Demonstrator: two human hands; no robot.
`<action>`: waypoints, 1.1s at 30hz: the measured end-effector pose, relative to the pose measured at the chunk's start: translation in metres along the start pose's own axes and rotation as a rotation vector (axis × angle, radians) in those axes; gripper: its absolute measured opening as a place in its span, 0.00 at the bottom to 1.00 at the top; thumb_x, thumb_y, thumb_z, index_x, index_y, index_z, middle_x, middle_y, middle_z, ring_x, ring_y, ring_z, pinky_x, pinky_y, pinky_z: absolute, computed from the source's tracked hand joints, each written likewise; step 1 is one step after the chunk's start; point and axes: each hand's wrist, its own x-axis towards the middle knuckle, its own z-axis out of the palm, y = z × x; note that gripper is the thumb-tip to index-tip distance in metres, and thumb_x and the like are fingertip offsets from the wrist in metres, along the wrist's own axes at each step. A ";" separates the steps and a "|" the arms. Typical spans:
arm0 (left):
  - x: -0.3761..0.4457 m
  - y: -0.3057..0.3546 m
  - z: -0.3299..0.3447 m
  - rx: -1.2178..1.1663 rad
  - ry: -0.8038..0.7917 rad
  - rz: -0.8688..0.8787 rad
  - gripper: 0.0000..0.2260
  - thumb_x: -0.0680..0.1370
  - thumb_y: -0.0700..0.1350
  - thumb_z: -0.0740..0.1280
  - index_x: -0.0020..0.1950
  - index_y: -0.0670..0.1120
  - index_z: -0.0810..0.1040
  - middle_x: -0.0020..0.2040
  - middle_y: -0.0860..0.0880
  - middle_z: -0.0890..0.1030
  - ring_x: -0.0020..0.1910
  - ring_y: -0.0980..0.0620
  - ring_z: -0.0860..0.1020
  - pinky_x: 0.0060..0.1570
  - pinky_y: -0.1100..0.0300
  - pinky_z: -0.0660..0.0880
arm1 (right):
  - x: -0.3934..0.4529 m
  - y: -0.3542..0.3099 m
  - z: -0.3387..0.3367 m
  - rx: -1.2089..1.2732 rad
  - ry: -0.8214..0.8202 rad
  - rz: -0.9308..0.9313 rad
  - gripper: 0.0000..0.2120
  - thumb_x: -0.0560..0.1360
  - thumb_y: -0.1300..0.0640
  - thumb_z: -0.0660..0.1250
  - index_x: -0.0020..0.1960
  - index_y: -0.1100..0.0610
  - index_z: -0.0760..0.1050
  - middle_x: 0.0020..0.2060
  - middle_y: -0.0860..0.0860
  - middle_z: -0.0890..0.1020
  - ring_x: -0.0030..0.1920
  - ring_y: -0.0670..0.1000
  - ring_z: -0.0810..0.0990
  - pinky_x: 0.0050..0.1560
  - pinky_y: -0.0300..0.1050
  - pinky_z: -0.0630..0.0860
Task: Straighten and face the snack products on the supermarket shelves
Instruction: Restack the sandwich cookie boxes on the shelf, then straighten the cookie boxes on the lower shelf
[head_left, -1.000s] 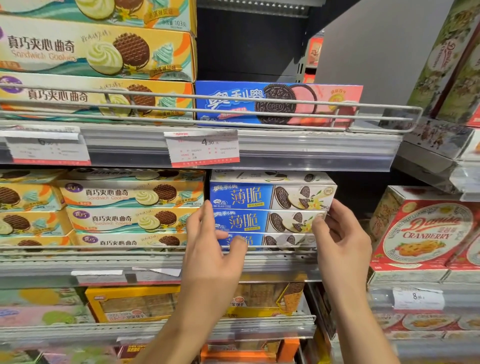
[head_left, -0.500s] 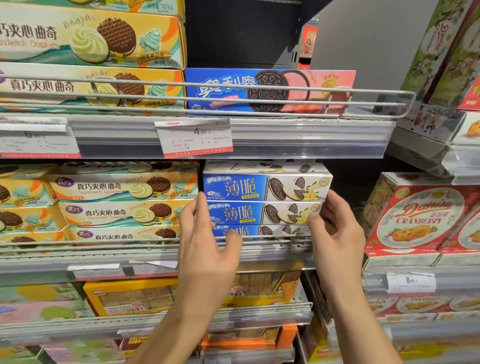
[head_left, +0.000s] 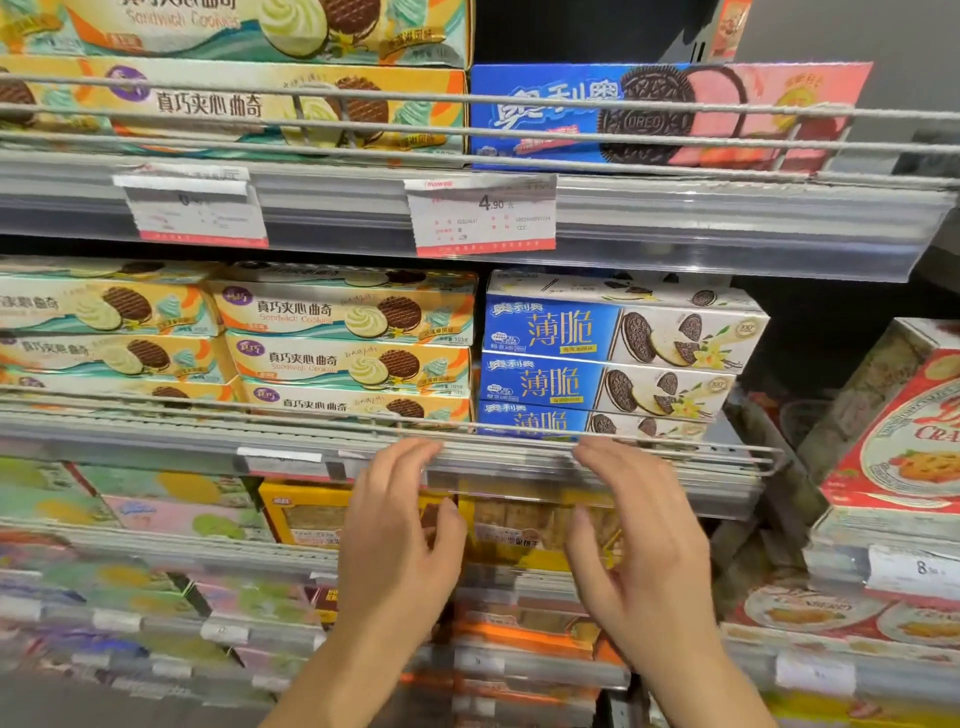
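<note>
Thin Oreo boxes (head_left: 613, 358): three blue-and-white, stacked flat, fronts facing outward, middle shelf.
Sandwich cookie boxes (head_left: 345, 356): yellow stack just left, touching.

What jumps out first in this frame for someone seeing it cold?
Two bare hands dominate the lower centre: the left hand and right hand are raised side by side, fingers loose, holding nothing, in front of the middle shelf's wire rail. Just above them sits a stack of three blue Oreo thin boxes, fronts facing out. Higher up, a blue-and-pink Oreo box lies behind the top rail.
</note>
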 end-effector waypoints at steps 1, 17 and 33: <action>-0.006 -0.007 -0.001 0.037 -0.010 -0.004 0.20 0.80 0.47 0.64 0.72 0.51 0.71 0.70 0.59 0.69 0.71 0.58 0.67 0.71 0.56 0.67 | -0.004 -0.001 0.011 -0.003 -0.113 -0.003 0.22 0.77 0.55 0.63 0.69 0.60 0.75 0.68 0.51 0.77 0.70 0.54 0.73 0.69 0.53 0.72; -0.035 -0.121 -0.090 0.306 0.116 -0.123 0.24 0.76 0.46 0.62 0.73 0.45 0.71 0.78 0.46 0.67 0.77 0.44 0.65 0.74 0.41 0.63 | -0.014 -0.001 0.056 -0.236 -0.281 0.075 0.28 0.75 0.51 0.63 0.73 0.60 0.72 0.75 0.57 0.69 0.78 0.60 0.62 0.74 0.64 0.65; 0.032 -0.286 -0.198 0.253 0.054 -0.080 0.33 0.76 0.49 0.62 0.80 0.43 0.58 0.83 0.45 0.56 0.81 0.43 0.54 0.79 0.43 0.53 | 0.004 -0.061 0.102 -0.539 -0.049 0.383 0.26 0.70 0.52 0.65 0.66 0.58 0.77 0.68 0.56 0.71 0.65 0.63 0.72 0.57 0.58 0.76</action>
